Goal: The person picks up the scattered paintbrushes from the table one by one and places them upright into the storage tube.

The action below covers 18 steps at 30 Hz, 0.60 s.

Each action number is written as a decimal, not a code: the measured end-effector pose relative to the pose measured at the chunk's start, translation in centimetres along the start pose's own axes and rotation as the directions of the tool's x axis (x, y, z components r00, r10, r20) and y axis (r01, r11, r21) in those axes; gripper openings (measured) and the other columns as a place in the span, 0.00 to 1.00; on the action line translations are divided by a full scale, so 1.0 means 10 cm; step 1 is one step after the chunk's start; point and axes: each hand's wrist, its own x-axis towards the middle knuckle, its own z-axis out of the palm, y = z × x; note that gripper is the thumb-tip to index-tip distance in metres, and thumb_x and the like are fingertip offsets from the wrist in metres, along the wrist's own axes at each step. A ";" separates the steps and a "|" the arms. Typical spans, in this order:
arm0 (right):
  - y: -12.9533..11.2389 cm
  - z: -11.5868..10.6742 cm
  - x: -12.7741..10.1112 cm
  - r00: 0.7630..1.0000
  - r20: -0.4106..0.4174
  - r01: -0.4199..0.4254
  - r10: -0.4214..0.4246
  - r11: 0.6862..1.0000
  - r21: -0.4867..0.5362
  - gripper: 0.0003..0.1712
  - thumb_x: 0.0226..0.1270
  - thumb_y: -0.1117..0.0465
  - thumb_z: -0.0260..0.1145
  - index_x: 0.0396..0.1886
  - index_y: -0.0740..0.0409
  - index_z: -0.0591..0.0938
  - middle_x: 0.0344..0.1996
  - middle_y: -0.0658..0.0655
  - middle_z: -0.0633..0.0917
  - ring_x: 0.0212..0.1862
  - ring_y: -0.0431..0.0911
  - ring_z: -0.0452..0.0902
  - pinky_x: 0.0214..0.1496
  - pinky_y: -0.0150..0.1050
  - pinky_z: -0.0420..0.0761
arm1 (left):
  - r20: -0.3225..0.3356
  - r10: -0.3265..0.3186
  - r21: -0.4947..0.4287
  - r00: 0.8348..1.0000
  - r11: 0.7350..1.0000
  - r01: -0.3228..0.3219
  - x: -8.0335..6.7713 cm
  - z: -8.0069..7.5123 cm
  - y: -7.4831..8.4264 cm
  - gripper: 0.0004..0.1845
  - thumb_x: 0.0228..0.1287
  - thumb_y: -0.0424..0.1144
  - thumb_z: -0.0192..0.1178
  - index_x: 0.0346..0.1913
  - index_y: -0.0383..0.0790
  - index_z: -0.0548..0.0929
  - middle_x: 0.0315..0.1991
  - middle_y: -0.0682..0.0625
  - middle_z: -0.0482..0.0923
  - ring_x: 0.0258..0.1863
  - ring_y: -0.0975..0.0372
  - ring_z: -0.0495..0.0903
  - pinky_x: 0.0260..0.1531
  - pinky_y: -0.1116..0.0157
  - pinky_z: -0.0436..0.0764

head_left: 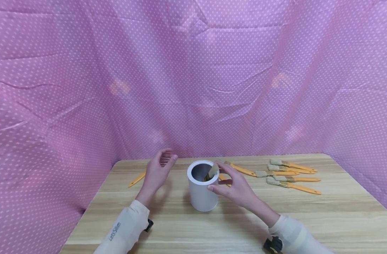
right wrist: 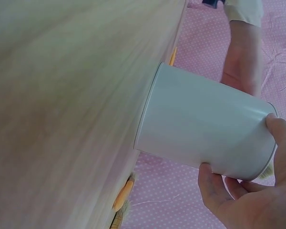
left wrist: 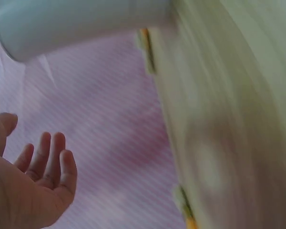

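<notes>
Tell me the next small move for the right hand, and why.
Probably let go of the paintbrush so it drops into the white can: the right hand holds it at the rim with its bristles up, handle already inside. The left hand hovers open beside the can, holding nothing.

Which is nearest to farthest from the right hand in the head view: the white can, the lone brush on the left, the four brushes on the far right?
1. White can, touching the right hand.
2. Lone brush, left, beyond the left hand.
3. Four brushes, far right.
</notes>
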 end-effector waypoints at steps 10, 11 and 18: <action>-0.01 -0.01 0.02 1.000 0.001 -0.015 0.015 1.000 0.005 0.42 0.56 0.67 0.81 0.69 0.69 0.72 0.58 0.64 0.79 0.59 0.59 0.76 0.50 0.56 0.84 | 0.141 -0.176 0.253 0.974 0.958 0.136 0.12 -0.43 -0.47 0.26 0.76 0.45 0.60 0.69 0.37 0.71 0.63 0.36 0.73 0.61 0.44 0.74 0.58 0.46 0.76; -0.01 -0.01 0.02 1.000 -0.001 -0.017 0.017 1.000 0.005 0.42 0.56 0.67 0.80 0.69 0.69 0.72 0.58 0.64 0.79 0.59 0.59 0.76 0.51 0.57 0.84 | 0.163 -0.189 0.280 0.968 0.950 0.138 0.12 -0.48 -0.51 0.26 0.76 0.45 0.59 0.70 0.37 0.70 0.65 0.35 0.72 0.62 0.43 0.72 0.60 0.44 0.74; -0.03 -0.01 0.03 1.000 -0.002 -0.025 0.025 1.000 0.009 0.42 0.56 0.67 0.81 0.69 0.69 0.73 0.58 0.65 0.79 0.58 0.60 0.76 0.50 0.56 0.84 | 0.163 -0.240 0.600 0.957 0.794 0.097 0.13 -0.65 -0.69 0.29 0.75 0.41 0.54 0.72 0.30 0.67 0.69 0.30 0.66 0.67 0.35 0.63 0.62 0.31 0.58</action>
